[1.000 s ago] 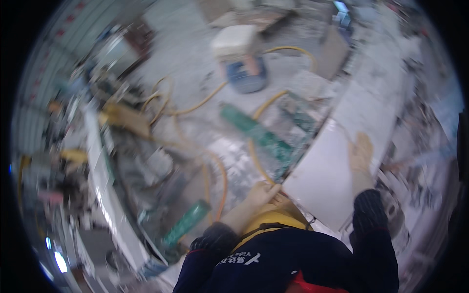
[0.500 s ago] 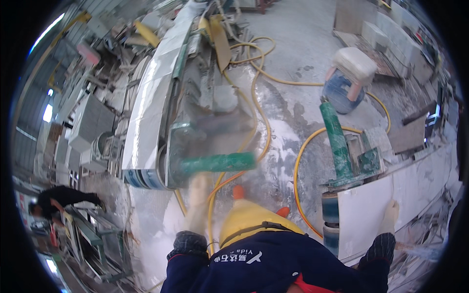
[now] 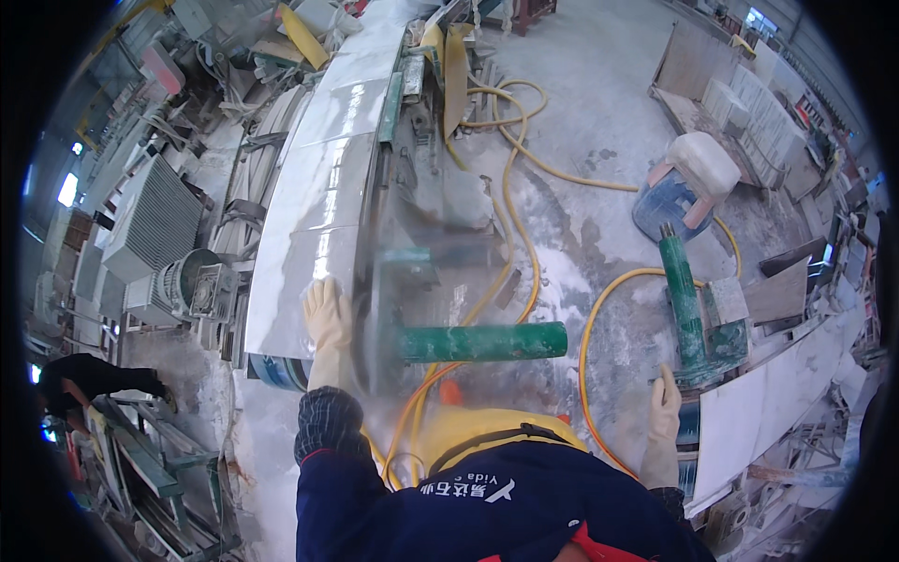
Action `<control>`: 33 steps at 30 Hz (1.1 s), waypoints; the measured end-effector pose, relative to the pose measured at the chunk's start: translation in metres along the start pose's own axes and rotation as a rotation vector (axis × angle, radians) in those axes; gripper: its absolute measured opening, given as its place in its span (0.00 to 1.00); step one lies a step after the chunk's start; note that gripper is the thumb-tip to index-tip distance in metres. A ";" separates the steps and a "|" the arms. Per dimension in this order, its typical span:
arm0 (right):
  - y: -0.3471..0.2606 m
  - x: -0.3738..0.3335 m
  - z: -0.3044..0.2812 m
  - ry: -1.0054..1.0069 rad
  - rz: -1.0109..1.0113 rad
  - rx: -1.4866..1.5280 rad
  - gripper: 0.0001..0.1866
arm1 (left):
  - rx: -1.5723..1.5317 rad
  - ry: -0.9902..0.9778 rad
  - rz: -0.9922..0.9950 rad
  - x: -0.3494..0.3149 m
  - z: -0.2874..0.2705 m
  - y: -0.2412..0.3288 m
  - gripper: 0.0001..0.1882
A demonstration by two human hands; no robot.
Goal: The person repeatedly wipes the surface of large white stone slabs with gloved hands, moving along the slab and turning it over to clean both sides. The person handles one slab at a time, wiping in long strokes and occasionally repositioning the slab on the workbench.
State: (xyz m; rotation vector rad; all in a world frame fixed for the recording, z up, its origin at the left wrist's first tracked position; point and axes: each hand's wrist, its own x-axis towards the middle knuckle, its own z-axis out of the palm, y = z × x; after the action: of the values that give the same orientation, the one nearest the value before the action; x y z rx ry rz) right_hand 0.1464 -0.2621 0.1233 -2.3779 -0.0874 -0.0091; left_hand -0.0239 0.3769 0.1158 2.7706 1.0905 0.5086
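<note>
Both my hands wear pale cream rubber gloves. My left hand (image 3: 327, 314) lies with fingers stretched on the near end of a row of wet, shiny light stone slabs (image 3: 314, 197), which stretches away on a long conveyor. Below the slab's end shows a blue roller (image 3: 279, 372). My right hand (image 3: 664, 412) is off the surface with its fingers pointing up, apparently holding nothing. It is beside a blue roller (image 3: 689, 421) at the end of a second conveyor, where a white slab (image 3: 768, 403) lies. A green tube (image 3: 487, 343) juts out between me and the left machine.
Yellow hoses (image 3: 515, 187) coil over the wet, powdery floor, one turning orange near my feet. A blue plastic barrel seat with a pale cushion (image 3: 704, 167) stands ahead right. Another green post (image 3: 681, 300) rises beside the right conveyor. A person in dark clothes (image 3: 98, 379) bends over a green frame (image 3: 150, 454) at far left.
My left hand has moved forward and left, from beside the conveyor's end onto the slab. My right hand has come left off the white slab. The view has turned slightly.
</note>
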 end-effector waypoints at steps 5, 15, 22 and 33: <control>-0.019 -0.044 0.021 0.037 0.185 0.092 0.22 | 0.019 -0.014 -0.006 0.070 0.039 -0.004 0.28; -0.036 -0.042 0.071 -0.257 0.262 -0.087 0.23 | -0.118 0.229 0.067 0.108 0.064 0.009 0.26; -0.031 0.015 0.135 -0.769 0.113 -0.175 0.24 | -0.141 0.159 0.148 0.029 0.040 0.001 0.22; -0.009 0.036 0.168 -0.962 -0.067 -0.198 0.19 | -0.104 -0.084 0.013 -0.123 -0.056 -0.016 0.22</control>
State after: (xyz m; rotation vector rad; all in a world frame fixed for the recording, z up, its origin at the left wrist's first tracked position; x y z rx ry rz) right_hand 0.1786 -0.1371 0.0089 -2.3558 -0.6392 1.1322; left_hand -0.1378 0.3048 0.1320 2.6850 0.9989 0.4337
